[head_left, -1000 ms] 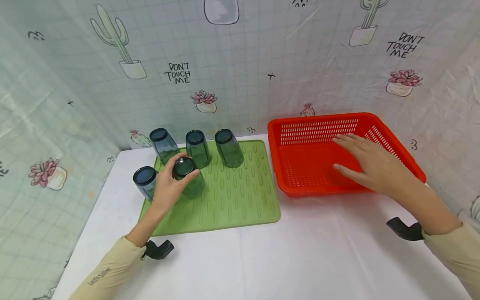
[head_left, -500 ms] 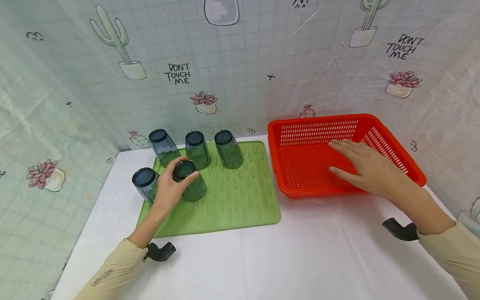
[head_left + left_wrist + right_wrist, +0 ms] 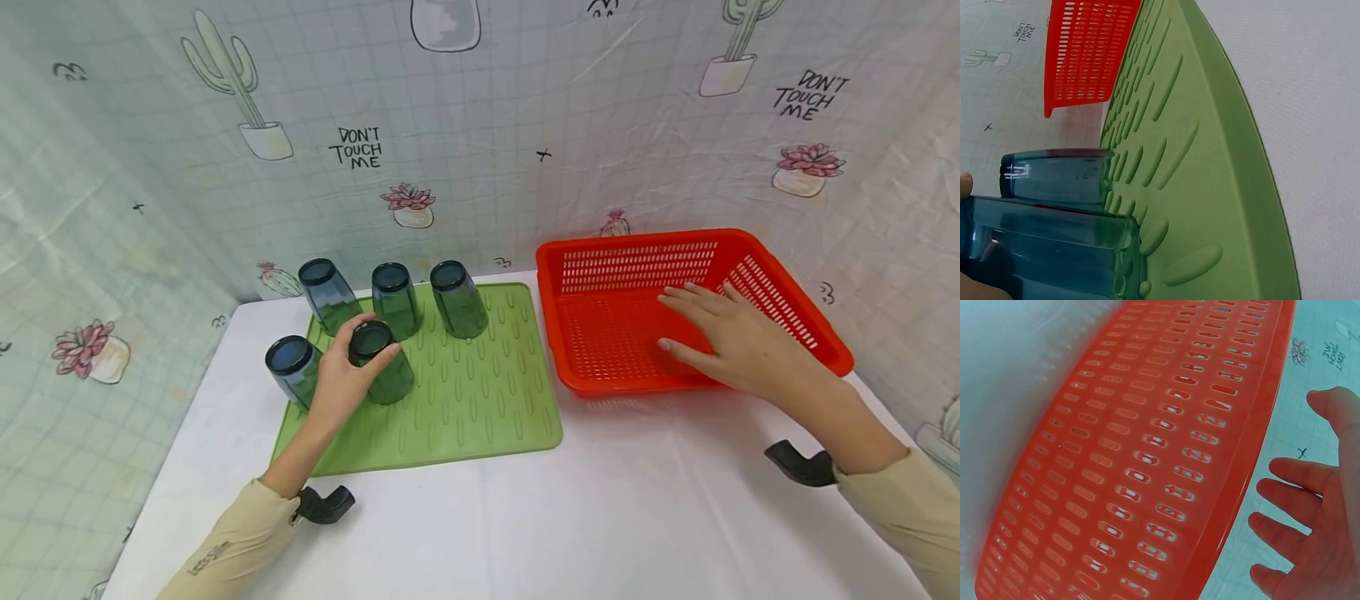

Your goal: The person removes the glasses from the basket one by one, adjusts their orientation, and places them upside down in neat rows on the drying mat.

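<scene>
Around the base end of an upside-down blue-green drinking glass (image 3: 394, 382), my left hand (image 3: 343, 375) curls its thumb and fingers. In the left wrist view this glass (image 3: 1054, 244) has its rim down at the green ribbed mat (image 3: 1210, 150). Left of that hand stands another upturned glass (image 3: 291, 367). Behind it is a row of three more: a left glass (image 3: 328, 296), a middle glass (image 3: 396, 302) and a right glass (image 3: 459, 300). Over the red plastic basket (image 3: 573, 379) hovers my right hand (image 3: 742, 342), fingers spread and holding nothing.
The slotted basket wall (image 3: 1129, 444) fills much of the right wrist view. A white cloth (image 3: 525, 525) covers the table in front of mat and basket. Close behind them rises a patterned curtain (image 3: 480, 167) with cactus drawings.
Barely anything differs. The left hand keeps its grip on the glass, which sits slightly lower in view than a second ago. The right hand has shifted a little left over the basket.
</scene>
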### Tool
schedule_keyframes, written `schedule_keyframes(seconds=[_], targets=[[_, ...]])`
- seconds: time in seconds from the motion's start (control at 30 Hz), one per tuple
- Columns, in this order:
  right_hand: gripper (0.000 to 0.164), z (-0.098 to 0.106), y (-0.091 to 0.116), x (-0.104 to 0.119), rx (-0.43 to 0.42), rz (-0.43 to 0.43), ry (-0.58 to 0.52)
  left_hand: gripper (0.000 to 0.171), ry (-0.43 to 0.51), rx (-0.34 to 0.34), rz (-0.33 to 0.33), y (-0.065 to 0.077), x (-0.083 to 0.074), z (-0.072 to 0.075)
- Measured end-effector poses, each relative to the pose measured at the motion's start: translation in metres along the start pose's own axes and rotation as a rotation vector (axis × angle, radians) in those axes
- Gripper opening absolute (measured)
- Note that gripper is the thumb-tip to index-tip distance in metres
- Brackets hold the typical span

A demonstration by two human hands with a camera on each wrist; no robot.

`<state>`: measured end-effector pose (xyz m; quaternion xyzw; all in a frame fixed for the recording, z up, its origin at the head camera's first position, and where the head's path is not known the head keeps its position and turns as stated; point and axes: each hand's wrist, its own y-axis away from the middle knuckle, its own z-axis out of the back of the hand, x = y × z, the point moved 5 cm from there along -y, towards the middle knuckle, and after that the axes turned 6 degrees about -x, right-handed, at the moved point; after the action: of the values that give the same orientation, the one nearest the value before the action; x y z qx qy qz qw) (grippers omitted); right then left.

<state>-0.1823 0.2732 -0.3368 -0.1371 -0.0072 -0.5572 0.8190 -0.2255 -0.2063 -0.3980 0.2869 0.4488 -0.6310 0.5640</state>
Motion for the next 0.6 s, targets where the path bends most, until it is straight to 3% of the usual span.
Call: schedule_keyframes(seconds=[0.43,0.6], targets=[[0.072,-0.0033,0.0007,0.0007,0.021,0.002,-0.003,0.071,-0.003,0.023,0.005,-0.0031,0.0033,-0.0007],[0.072,-0.0030,0.0027,0.0007,0.015,0.021,0.002,0.083,-0.026,0.058,0.006,0.0011,0.0016,0.0015]])
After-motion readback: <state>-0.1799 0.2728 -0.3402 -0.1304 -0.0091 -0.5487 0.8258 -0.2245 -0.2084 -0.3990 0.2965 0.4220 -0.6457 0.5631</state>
